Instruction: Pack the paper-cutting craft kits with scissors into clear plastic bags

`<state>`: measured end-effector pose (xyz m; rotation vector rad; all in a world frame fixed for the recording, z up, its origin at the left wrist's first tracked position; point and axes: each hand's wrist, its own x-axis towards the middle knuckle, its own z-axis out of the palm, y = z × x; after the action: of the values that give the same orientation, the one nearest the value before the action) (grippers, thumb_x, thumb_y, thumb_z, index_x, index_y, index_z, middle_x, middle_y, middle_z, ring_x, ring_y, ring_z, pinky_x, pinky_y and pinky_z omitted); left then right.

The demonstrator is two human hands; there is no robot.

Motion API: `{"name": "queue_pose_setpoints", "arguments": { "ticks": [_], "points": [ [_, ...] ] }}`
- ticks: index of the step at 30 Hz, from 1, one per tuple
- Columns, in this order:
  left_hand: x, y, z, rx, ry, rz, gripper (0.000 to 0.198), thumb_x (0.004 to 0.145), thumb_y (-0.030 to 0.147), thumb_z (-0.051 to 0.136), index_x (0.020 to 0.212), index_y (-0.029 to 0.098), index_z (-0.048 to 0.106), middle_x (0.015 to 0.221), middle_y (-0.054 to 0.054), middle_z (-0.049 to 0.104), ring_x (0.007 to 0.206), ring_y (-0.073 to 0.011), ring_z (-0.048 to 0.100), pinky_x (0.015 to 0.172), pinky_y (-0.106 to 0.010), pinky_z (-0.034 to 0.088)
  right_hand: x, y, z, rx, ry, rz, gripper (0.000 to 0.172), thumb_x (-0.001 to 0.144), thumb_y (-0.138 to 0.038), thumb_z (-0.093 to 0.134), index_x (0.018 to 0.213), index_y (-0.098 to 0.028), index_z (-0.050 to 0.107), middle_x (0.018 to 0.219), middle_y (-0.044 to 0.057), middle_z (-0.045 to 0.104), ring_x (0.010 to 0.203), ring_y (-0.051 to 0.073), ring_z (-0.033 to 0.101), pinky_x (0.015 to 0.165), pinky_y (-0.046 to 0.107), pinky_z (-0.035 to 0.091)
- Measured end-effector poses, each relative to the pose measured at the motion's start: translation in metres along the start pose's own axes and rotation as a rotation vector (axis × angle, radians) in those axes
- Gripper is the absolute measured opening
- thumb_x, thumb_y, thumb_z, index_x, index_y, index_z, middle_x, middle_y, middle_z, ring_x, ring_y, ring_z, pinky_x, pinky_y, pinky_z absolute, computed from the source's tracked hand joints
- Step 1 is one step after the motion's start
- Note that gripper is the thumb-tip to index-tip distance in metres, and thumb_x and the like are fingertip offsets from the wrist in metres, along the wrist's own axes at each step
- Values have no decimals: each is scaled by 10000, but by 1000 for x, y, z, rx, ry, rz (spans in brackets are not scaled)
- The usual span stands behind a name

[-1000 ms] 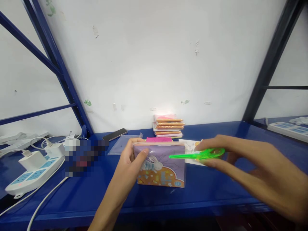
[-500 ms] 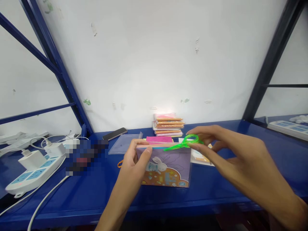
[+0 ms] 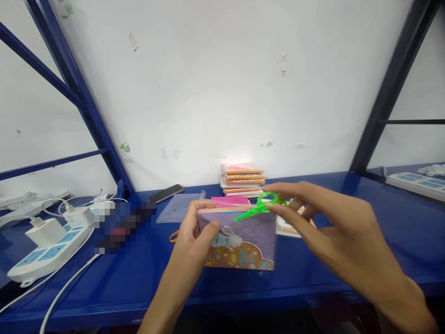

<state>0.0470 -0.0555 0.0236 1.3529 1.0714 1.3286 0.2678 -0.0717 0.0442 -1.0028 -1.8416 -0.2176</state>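
Observation:
My left hand (image 3: pixel 200 232) grips the left side of a purple and orange paper pack (image 3: pixel 243 250) with a white rabbit printed on it, in a clear plastic sleeve. The pack stands upright, its front turned to me. Between thumb and fingers, my right hand (image 3: pixel 323 222) holds green plastic scissors (image 3: pixel 259 208) by the handle loops. Their blades look closed and point left, at the upper edge of the pack. Whether the tip lies inside the sleeve or in front of it, I cannot tell.
Behind the pack are a stack of packs (image 3: pixel 243 181), a pink sheet (image 3: pixel 229 201) and a white-orange paper (image 3: pixel 292 227). To the left lie a clear sleeve (image 3: pixel 181 207), a phone (image 3: pixel 166 193), orange scissors (image 3: pixel 174 236) and a power strip (image 3: pixel 52 248) with cables.
The green scissors and my right hand have shifted slightly left along the pack's top edge. My left hand keeps its grip, and the pack has barely moved.

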Motion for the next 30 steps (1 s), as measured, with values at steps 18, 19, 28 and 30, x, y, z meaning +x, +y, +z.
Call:
{"name": "queue_pose_setpoints", "arguments": {
  "ticks": [18,19,28,30],
  "points": [
    [-2,2,4,-50,-27,48,214,850,330,683,1033,234,629,1027,-4,675,938,-199,607,793,-267,463,-5,-3,21,-24,-284,-107,317,1064,-272,488,1362,-325,583,1263,-3,746,1048,225,735,799,337,566],
    [-2,2,4,-49,-23,51,210,855,332,681,1033,233,631,1020,-3,674,935,-196,603,791,-263,463,-5,-3,22,-22,-287,-106,285,1062,-274,494,1316,-311,616,1249,3,750,1037,226,736,805,338,563],
    [4,-2,-9,-15,-109,7,307,836,315,727,1115,270,607,1016,-14,712,929,-210,670,754,-271,512,0,2,9,-201,-93,-89,281,982,-407,634,1233,-292,686,1123,71,706,775,202,690,594,311,526],
    [10,-3,-13,70,-117,46,289,829,298,743,1089,255,623,993,-21,723,915,-217,689,738,-278,527,1,12,6,-244,-119,-75,444,937,-472,678,1349,-314,626,1243,93,673,925,265,698,697,374,581]
  ]
}}
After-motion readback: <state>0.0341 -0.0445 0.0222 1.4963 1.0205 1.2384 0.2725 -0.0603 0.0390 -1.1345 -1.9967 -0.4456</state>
